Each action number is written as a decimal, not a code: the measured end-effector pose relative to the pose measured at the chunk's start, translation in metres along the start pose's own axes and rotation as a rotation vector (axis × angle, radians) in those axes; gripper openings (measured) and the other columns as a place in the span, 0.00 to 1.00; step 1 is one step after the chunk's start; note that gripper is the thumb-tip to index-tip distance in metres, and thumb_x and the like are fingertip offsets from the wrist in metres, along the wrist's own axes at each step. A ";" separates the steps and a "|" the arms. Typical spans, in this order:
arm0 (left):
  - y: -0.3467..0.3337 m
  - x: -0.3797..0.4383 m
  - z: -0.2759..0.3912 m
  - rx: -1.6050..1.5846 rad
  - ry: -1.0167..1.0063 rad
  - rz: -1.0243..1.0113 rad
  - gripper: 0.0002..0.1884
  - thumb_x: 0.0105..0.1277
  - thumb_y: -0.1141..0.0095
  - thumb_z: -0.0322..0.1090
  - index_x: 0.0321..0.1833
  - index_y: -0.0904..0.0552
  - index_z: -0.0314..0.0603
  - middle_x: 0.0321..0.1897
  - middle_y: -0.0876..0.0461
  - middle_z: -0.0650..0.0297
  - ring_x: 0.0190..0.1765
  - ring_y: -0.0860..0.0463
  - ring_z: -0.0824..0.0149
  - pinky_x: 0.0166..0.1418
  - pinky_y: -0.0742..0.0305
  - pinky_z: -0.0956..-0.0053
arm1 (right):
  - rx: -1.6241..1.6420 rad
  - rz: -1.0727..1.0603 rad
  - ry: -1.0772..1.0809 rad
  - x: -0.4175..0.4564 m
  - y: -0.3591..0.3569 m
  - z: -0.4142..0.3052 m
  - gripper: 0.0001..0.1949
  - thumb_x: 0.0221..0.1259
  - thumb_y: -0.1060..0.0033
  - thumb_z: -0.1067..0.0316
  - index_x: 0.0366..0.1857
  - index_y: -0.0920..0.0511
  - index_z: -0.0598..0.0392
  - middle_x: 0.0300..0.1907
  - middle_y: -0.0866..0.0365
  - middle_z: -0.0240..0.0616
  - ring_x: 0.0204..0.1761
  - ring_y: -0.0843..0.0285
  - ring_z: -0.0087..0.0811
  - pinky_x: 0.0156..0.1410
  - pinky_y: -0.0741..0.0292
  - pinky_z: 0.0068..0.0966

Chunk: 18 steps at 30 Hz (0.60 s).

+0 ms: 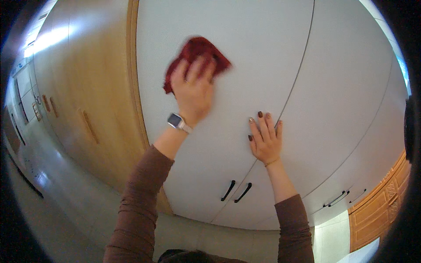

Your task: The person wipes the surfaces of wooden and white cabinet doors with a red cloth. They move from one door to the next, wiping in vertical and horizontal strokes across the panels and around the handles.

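Note:
A dark red cloth [199, 49] lies under the spread fingers of my left hand [194, 88], flat against the upper part of a white cabinet door [184, 144]. The cloth and the hand are blurred, and a smartwatch sits on that wrist. Lower and to the right, my right hand [267, 141] rests on the white doors across the gap between two of them, fingers apart and holding nothing. Two black door handles [243, 192] are below it, one on each side of the gap.
To the left stands a light wood cabinet [95, 82] with recessed grips. More white doors with black handles [338, 199] curve off to the right, near a carved wooden cabinet [371, 213]. A glossy tiled floor [72, 190] runs along the lower left.

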State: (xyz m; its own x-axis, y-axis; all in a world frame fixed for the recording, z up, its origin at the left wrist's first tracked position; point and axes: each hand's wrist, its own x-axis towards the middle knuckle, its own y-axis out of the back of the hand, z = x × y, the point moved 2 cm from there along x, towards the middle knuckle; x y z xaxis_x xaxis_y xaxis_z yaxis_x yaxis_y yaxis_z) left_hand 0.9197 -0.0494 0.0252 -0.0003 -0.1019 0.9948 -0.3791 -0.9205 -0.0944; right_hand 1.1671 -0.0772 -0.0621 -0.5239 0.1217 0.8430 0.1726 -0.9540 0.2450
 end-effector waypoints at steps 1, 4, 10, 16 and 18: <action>0.001 -0.019 0.011 -0.010 -0.105 -0.016 0.19 0.58 0.43 0.34 0.54 0.17 0.56 0.63 0.26 0.65 0.66 0.35 0.49 0.67 0.41 0.48 | -0.004 -0.005 -0.003 0.000 0.000 0.000 0.26 0.60 0.49 0.58 0.66 0.28 0.40 0.71 0.35 0.37 0.74 0.42 0.39 0.74 0.48 0.58; 0.014 -0.092 0.025 -0.099 -0.280 -0.169 0.13 0.57 0.41 0.35 0.44 0.13 0.60 0.63 0.26 0.71 0.66 0.34 0.54 0.69 0.39 0.47 | 0.028 -0.007 -0.008 -0.001 0.002 0.001 0.26 0.59 0.49 0.58 0.66 0.28 0.40 0.71 0.36 0.36 0.74 0.41 0.38 0.74 0.48 0.57; 0.063 -0.201 -0.026 -0.146 -0.295 -0.578 0.14 0.58 0.39 0.37 0.48 0.14 0.55 0.67 0.29 0.67 0.69 0.36 0.49 0.69 0.37 0.44 | 0.044 0.029 0.049 -0.003 0.000 0.004 0.24 0.62 0.49 0.58 0.64 0.26 0.46 0.71 0.35 0.40 0.75 0.43 0.42 0.76 0.53 0.56; 0.067 -0.179 -0.047 0.051 0.047 -0.510 0.27 0.58 0.40 0.36 0.64 0.23 0.49 0.72 0.40 0.52 0.70 0.43 0.32 0.71 0.41 0.42 | 0.072 0.002 0.021 -0.010 0.002 0.008 0.24 0.62 0.49 0.58 0.64 0.27 0.45 0.71 0.35 0.40 0.74 0.43 0.43 0.74 0.50 0.59; 0.059 -0.141 -0.053 0.067 0.079 -0.425 0.30 0.60 0.40 0.37 0.68 0.27 0.47 0.73 0.42 0.47 0.70 0.44 0.31 0.72 0.44 0.41 | 0.049 -0.038 0.032 -0.011 0.002 0.009 0.24 0.61 0.48 0.58 0.64 0.27 0.45 0.70 0.35 0.40 0.74 0.42 0.44 0.74 0.50 0.59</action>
State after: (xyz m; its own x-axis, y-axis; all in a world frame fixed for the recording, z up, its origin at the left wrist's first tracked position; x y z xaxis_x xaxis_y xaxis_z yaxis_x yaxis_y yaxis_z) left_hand 0.8480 -0.0696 -0.1190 0.0713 0.3184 0.9453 -0.3001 -0.8969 0.3248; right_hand 1.1805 -0.0777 -0.0667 -0.5569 0.1478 0.8173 0.1922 -0.9344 0.2999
